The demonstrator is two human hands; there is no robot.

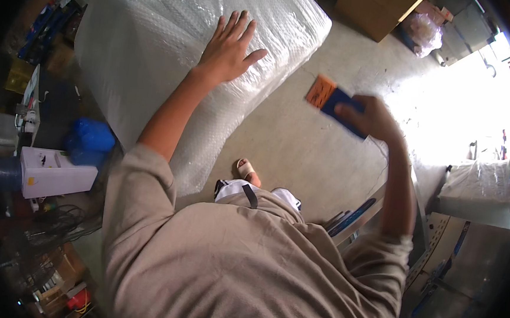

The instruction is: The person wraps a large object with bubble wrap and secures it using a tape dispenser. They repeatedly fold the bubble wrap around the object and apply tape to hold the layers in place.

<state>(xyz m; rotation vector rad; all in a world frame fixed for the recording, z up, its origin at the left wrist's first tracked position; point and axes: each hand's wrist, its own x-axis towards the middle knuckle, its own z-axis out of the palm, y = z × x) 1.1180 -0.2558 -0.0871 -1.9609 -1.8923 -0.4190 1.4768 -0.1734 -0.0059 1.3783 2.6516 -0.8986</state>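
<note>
A large block-shaped thing in clear bubble wrap (156, 51) fills the upper left and middle, and the wrap hides what is inside. Fingers spread, my left hand (230, 51) lies flat on top of it. To the right of the wrapped block, my right hand (373, 117) is raised over the floor. It grips a flat blue and orange rectangular thing (344, 109) with dark marks on its orange end. Motion blurs this thing, and its exact kind cannot be made out.
A cardboard box (375, 11) and a clear bag (422, 33) stand at the back right. On the left are a white box-shaped appliance (59, 172), a blue plastic bag (89, 141) and tangled dark cables (55, 222). A metal rack (363, 214) and wrapped goods (478, 186) line the right.
</note>
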